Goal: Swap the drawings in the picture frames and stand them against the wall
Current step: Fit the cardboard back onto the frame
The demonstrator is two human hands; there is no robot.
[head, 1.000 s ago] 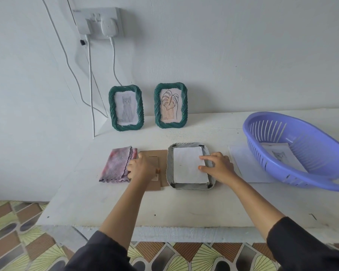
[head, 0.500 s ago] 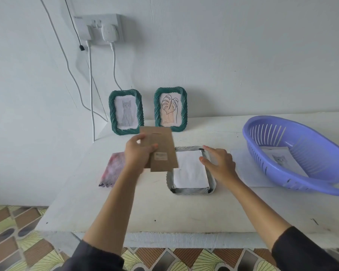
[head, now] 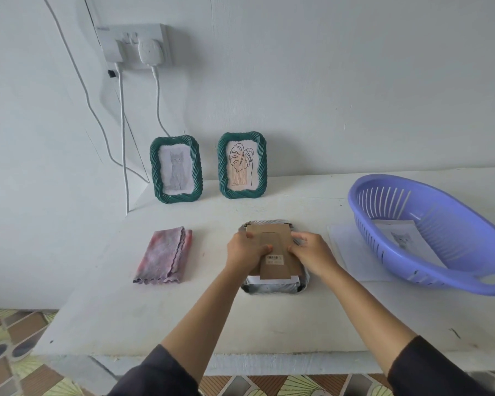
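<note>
Backing board (head: pixel 269 238) now lies on face-down frame (head: pixel 272 290), long axis front-to-back; left hand (head: pixel 242 251) and right hand (head: pixel 312 252) pinch it.

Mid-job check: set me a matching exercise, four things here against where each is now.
1. brown cardboard backing board
2. green twisted-rim frame with the cat drawing
3. pink-grey folded cloth
4. purple slotted plastic basket

A. right end of the table, a sheet inside
B. against the wall, left of the leaf-drawing frame
C. gripped by left hand and right hand over the face-down grey frame
D. flat, left of the hands

Pairs: 1-C, 2-B, 3-D, 4-A
</note>
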